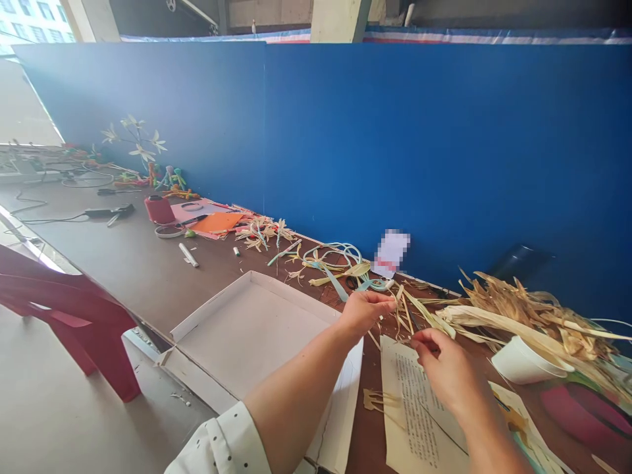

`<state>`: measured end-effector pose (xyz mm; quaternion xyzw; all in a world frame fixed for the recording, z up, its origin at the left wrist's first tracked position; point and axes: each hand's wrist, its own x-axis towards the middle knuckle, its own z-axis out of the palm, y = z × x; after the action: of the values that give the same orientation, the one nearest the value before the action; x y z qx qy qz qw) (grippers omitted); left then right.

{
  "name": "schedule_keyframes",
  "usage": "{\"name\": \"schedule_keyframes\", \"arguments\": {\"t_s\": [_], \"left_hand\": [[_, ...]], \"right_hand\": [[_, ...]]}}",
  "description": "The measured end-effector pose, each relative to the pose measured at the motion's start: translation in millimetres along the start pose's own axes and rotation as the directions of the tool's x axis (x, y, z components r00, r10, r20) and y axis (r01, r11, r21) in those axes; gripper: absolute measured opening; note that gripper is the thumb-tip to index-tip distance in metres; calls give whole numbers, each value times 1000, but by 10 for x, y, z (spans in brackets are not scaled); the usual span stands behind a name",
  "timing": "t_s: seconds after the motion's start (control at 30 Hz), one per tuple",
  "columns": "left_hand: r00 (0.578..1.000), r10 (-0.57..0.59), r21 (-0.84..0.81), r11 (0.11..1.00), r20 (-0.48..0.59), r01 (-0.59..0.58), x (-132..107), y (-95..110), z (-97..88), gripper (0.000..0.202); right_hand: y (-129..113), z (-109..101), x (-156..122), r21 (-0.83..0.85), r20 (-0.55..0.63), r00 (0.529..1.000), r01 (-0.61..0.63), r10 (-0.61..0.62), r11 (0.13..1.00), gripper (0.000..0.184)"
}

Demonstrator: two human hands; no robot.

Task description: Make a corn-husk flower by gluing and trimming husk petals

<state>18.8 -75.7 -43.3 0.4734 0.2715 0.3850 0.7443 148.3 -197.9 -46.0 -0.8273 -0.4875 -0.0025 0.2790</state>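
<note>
White cardboard and printed paper are partly covered by the forearms; fingers of the left hand and right hand are pinched, on what cannot be told.

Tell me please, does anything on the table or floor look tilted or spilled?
The white cup, right of the right hand and beside dry husks, looks tilted rather than standing upright. Small pale scraps lie on the floor below the table edge, as if dropped.
</note>
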Motion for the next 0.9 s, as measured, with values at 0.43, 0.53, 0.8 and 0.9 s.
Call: {"name": "schedule_keyframes", "arguments": {"t_s": [0.43,0.53,0.8,0.9], "left_hand": [[882,-231,-72,956,411,284,-47,-47,-78,37],[876,-245,-75,951,415,301,-50,-39,-78,33],[849,-267,-69,941,456,333,-62,-40,-74,32],[846,-256,-87,939,468,332,-58,-59,-66,34]], "right_hand": [[-90,-195,4,202,-117,990,-51,76,978,34],[-95,-207,6,197,-155,985,-50,81,979,33],[-124,-200,-21,225,-233,969,-25,79,974,33],[-144,-206,-21,266,-231,969,-19,83,964,34]]}}
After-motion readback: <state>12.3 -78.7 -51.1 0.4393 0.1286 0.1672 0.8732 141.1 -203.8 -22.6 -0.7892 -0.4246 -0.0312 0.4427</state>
